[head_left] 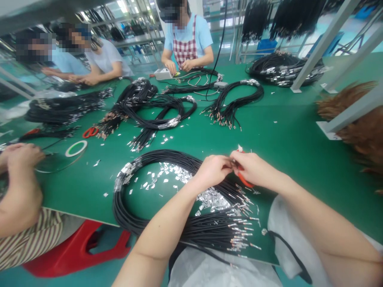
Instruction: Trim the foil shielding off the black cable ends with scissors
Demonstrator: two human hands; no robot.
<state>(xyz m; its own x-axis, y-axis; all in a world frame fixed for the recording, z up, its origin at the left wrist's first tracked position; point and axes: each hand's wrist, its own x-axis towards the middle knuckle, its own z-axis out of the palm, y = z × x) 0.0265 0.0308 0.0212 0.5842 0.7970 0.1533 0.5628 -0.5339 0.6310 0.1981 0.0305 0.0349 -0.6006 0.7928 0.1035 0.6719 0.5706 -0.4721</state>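
Black cable bundle (209,229): lying coiled beneath my hands.
Left hand (212,171): pinching narrowly above the bundle, holding what I cannot tell.
Right hand (254,169): pinching likewise, just above a red handle (244,180).

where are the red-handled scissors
In the head view, the red-handled scissors lie at left on the green workbench, just above a tape roll, beside a black cable bundle.

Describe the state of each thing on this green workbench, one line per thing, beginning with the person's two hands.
Left hand: curled, anything held is hidden.
Right hand: curled over a red-handled tool.
Looped black cable bundle with metal terminals: coiled, resting on the bench.
Red-handled scissors: lying on the bench.
White-and-green tape roll: lying flat.
Silver foil scraps: scattered.
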